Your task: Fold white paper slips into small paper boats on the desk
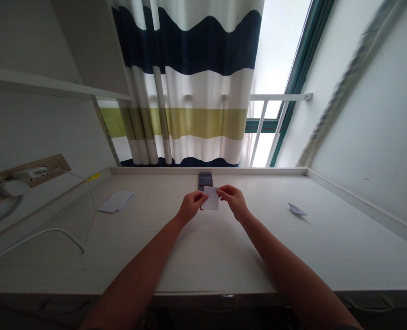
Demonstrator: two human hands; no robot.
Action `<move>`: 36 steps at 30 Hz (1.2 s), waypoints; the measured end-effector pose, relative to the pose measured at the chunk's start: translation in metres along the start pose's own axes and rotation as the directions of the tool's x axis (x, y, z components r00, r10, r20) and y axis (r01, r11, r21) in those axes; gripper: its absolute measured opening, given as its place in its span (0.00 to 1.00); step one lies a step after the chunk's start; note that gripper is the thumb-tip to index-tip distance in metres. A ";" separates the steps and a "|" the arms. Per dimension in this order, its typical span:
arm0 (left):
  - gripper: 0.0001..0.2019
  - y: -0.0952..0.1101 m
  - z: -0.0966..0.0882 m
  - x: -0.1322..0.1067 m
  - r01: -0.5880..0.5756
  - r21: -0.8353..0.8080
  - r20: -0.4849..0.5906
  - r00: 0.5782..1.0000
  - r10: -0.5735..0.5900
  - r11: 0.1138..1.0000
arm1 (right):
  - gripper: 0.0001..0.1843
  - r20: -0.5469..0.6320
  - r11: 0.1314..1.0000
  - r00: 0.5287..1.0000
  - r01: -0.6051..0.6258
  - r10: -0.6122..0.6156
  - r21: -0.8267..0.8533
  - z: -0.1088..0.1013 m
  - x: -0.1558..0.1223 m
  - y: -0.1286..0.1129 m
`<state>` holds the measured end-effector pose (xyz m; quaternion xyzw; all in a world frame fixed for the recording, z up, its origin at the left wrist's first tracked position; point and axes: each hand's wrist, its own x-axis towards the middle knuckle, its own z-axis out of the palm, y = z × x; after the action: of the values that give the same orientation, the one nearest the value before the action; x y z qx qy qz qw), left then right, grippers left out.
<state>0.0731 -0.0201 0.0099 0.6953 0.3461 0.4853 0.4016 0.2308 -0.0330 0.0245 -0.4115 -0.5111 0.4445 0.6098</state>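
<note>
A small white sheet of paper (211, 199) is held up over the middle of the pale desk (203, 247). My left hand (190, 206) pinches its left edge with closed fingers. My right hand (235, 201) pinches its upper right edge the same way. Just behind the paper a dark phone (205, 179) lies flat near the desk's back edge.
A few white paper sheets (117, 201) lie at the left, a folded white paper piece (297, 210) at the right. A white cable (65, 231) runs from a wall socket strip (24, 176) across the left side. A striped curtain (189, 91) and window rail stand behind.
</note>
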 end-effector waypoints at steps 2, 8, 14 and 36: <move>0.14 0.000 0.000 0.000 -0.002 0.001 0.000 1.000 0.002 1.000 | 0.10 -0.001 1.000 1.000 0.015 -0.015 -0.011 0.000 0.000 0.001; 0.14 0.000 0.000 0.000 0.011 -0.009 0.001 1.000 -0.011 1.000 | 0.12 0.021 1.000 1.000 0.014 -0.014 0.006 0.000 -0.001 0.000; 0.13 0.002 0.001 -0.001 0.049 -0.057 0.054 0.997 -0.046 0.997 | 0.10 0.022 0.999 0.999 0.040 -0.040 0.019 -0.001 -0.001 0.000; 0.13 -0.002 -0.004 0.004 0.038 -0.115 -0.039 0.998 -0.042 0.993 | 0.13 0.168 0.981 0.969 -0.191 0.182 0.039 0.003 -0.005 0.001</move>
<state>0.0701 -0.0150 0.0103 0.6541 0.3400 0.5101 0.4430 0.2273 -0.0373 0.0231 -0.4031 -0.5061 0.5459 0.5324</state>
